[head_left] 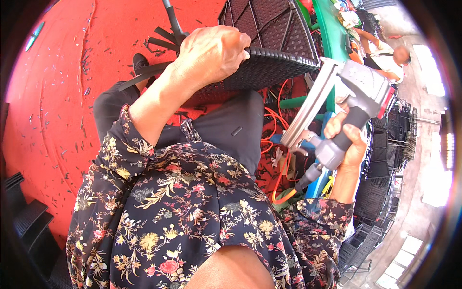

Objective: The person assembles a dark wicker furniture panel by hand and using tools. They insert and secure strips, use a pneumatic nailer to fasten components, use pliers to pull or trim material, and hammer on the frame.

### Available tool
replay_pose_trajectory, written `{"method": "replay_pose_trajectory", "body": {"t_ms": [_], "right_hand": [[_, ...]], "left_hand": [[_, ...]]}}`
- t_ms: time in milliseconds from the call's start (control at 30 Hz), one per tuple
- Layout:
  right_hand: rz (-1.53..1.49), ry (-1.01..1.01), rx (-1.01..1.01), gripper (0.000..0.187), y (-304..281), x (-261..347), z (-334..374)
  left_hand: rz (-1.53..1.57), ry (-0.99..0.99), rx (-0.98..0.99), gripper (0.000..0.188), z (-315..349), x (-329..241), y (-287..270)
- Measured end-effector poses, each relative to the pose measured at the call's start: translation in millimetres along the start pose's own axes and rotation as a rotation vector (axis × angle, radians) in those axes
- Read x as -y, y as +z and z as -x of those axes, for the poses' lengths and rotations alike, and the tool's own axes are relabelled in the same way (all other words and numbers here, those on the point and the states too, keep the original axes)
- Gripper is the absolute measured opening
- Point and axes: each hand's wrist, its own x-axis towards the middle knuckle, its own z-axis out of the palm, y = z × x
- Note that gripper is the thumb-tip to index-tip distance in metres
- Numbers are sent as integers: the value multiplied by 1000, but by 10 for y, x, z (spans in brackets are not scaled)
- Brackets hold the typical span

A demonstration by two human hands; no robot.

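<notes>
A black woven wicker piece (284, 55), perhaps part of a chair, is tilted above my lap. My left hand (209, 53) is closed at its near rim, fingers curled over the edge. Flat black strips (142, 77) stick out left of that wrist. My right hand (353, 142) wraps round the dark grip of a grey air nail gun (363, 86). The gun's nose is at the right corner of the wicker rim, and its long silver magazine slants down toward me. I cannot tell whether the nose touches the rim.
An orange air hose (284, 192) curves below the gun. Red floor covering (57, 111) is strewn with black scraps. A green frame (332, 38) stands beyond the wicker piece. Another person (390, 62) sits at the far right, near stacked black woven furniture (385, 159). More black pieces (33, 221) stand lower left.
</notes>
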Motion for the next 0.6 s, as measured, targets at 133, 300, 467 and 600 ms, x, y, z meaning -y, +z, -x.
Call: {"method": "replay_pose_trajectory", "body": {"t_ms": [133, 300, 467, 600], "right_hand": [[265, 21, 54, 70, 400, 107, 66], [370, 109, 153, 64, 709, 220, -39], [415, 218, 185, 37, 765, 357, -84], [420, 270, 177, 37, 771, 377, -81]], "left_hand": [[26, 35, -26, 17, 3, -25, 72], [1, 63, -81, 17, 26, -7, 108], [19, 72, -119, 18, 17, -73, 175], [42, 78, -118, 19, 21, -123, 168]]}}
